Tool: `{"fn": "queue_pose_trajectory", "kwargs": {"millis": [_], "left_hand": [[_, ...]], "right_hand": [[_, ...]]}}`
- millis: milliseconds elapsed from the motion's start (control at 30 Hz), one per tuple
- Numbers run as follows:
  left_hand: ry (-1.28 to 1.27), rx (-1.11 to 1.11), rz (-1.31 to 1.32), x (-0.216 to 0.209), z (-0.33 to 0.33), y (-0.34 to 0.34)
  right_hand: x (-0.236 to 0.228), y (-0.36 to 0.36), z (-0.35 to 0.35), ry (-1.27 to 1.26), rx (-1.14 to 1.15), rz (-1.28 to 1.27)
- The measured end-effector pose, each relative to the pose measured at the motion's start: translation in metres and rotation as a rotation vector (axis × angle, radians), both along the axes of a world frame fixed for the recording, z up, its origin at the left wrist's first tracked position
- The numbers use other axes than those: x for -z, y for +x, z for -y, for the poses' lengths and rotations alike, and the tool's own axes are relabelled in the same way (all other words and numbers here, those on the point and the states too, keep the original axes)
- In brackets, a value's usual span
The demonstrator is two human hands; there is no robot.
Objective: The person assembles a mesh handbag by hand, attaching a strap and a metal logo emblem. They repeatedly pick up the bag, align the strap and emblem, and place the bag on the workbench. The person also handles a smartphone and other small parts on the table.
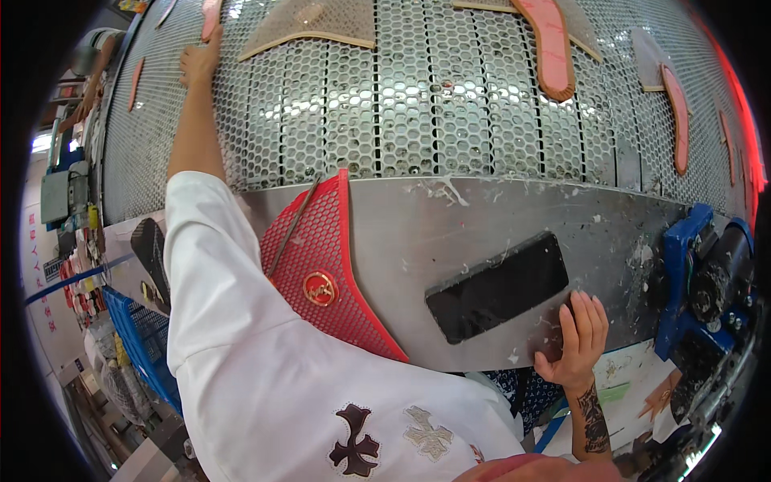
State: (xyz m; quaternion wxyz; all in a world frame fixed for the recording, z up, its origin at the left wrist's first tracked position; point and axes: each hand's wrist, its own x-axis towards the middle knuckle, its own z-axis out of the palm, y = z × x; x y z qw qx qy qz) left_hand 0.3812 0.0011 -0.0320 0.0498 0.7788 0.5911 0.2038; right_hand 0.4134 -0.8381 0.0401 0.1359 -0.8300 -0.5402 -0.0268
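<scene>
Far out at the upper left, my left hand (201,61) reaches over the honeycomb-patterned conveyor. Its fingers are spread, and the thumb side touches the lower end of a pink insole-shaped piece (211,18). My right hand (580,341) rests on the near edge of the metal table (385,233), fingers stretched out, holding nothing. Close to it lies a black rectangular slab (498,287). Partly under my left arm is a red mesh piece (325,257) with a round gold-rimmed emblem and a thin stick (293,229) lying across it.
More pink pieces with brown edges (552,60) and beige mesh panels (313,24) lie on the conveyor (385,96). A blue-framed motor (707,281) stands at the right. A blue crate (140,345) and a black sole-like thing (150,257) are at the left. Whitish residue dots the table.
</scene>
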Motion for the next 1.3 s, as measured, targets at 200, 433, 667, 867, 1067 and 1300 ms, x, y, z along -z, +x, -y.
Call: {"fn": "queue_pose_trajectory", "kwargs": {"millis": [200,433,667,867,1067,1300], "left_hand": [[0.056,0.176,-0.087,0.006,-0.061,-0.012],[-0.006,0.317,0.194,0.012,-0.08,-0.036],[-0.316,0.398,0.856,-0.032,0.025,-0.045],[-0.006,0.575,0.768,-0.092,0.188,-0.053],[0.062,0.603,0.269,-0.056,0.254,-0.073],[-0.237,0.738,-0.241,-0.053,0.264,-0.01]], "right_hand": [[0.002,-0.003,-0.002,-0.007,0.006,0.012],[-0.002,-0.005,-0.012,-0.003,0.011,0.015],[-0.01,-0.007,-0.019,0.033,0.007,0.029],[-0.014,-0.01,-0.021,0.093,-0.006,0.014],[-0.013,-0.016,-0.023,0.15,-0.023,-0.023],[-0.034,-0.019,0.018,0.239,-0.016,0.034]]}}
